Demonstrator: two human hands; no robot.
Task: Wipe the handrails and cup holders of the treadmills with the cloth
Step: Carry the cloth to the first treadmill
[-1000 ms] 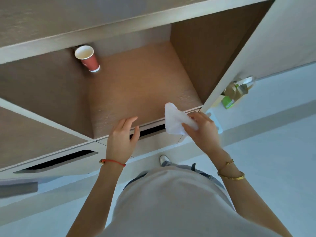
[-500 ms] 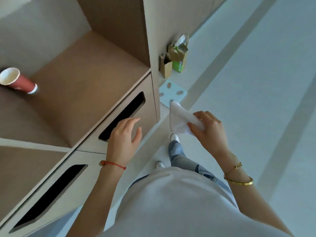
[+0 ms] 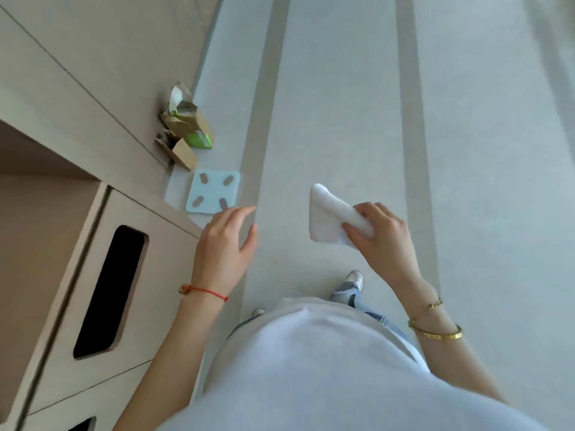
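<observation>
Gripping white cloth (image 3: 334,217), right hand (image 3: 384,241) over floor (image 3: 482,150)

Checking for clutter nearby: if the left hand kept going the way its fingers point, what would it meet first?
Probably nothing: the left hand points over bare grey floor, passing right of the pale blue square scale. Depth is unclear.
</observation>
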